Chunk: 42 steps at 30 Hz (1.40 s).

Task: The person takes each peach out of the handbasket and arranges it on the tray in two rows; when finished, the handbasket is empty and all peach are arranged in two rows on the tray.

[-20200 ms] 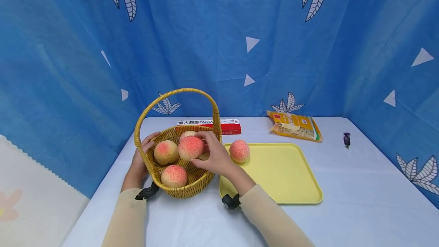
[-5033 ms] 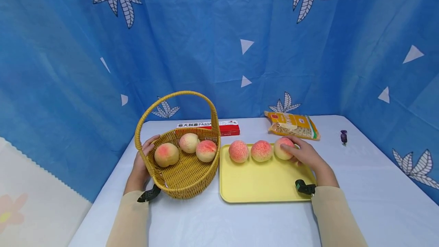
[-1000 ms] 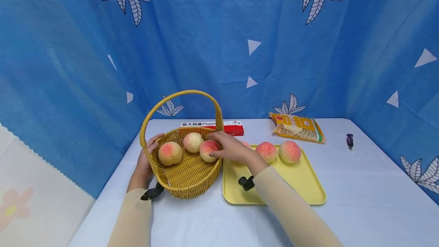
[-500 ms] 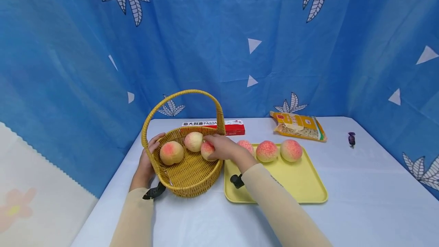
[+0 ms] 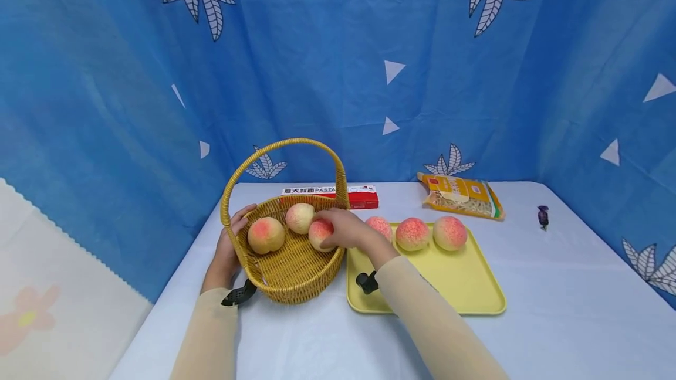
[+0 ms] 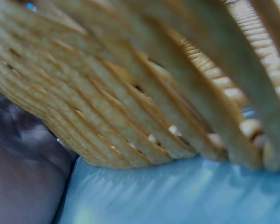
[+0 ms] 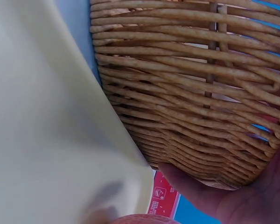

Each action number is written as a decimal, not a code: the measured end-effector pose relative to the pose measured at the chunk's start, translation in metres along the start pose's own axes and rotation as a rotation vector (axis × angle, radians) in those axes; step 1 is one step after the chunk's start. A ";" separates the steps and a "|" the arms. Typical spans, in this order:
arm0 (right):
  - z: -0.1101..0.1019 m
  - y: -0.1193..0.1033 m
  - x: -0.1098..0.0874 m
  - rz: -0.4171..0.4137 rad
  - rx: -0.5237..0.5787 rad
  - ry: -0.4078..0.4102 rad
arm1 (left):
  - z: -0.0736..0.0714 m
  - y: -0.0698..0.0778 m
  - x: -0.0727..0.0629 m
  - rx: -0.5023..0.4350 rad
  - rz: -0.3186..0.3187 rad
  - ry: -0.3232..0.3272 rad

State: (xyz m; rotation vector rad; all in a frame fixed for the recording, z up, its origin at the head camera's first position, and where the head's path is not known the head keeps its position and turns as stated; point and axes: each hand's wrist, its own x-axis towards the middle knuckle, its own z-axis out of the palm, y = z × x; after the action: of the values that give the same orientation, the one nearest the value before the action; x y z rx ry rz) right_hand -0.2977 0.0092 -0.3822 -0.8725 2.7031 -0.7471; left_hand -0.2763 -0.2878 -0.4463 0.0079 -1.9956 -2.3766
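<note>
A wicker basket (image 5: 296, 286) with a tall arched handle stands left of the middle of the table in the head view. Inside are three pink-and-cream peaches: one at the left (image 5: 266, 236), one at the back (image 5: 300, 218), one at the right (image 5: 320, 234). My left hand (image 5: 226, 251) holds the basket's left wall from outside, thumb side near the rim. Reaching over the right rim, my right hand (image 5: 345, 230) grips the right peach, thumb in front and fingers across its top. Its palm (image 7: 247, 203) shows beside the woven wall in the right wrist view.
A yellow tray (image 5: 459, 286) sits right of the basket, with three peaches (image 5: 412, 234) along its back edge; my right forearm crosses it. Behind lie a red pasta box (image 5: 363, 199) and a yellow pasta bag (image 5: 462, 195). A purple wrapped candy (image 5: 543, 217) lies far right.
Over twenty seconds, two more peaches have come onto the tray. Since five seconds ago my right hand has gone from the tray to the basket and closed round the right peach. My left hand stays put.
</note>
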 end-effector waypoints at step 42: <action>0.007 0.003 -0.044 -0.092 0.596 0.212 | 0.007 0.012 -0.011 0.007 -0.013 -0.001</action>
State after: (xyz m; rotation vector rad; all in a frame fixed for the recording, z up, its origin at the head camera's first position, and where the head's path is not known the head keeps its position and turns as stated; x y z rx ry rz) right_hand -0.2611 0.0346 -0.3884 -0.7966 2.3746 -1.6303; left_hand -0.2656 -0.2829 -0.4330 0.0195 -2.0104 -2.3779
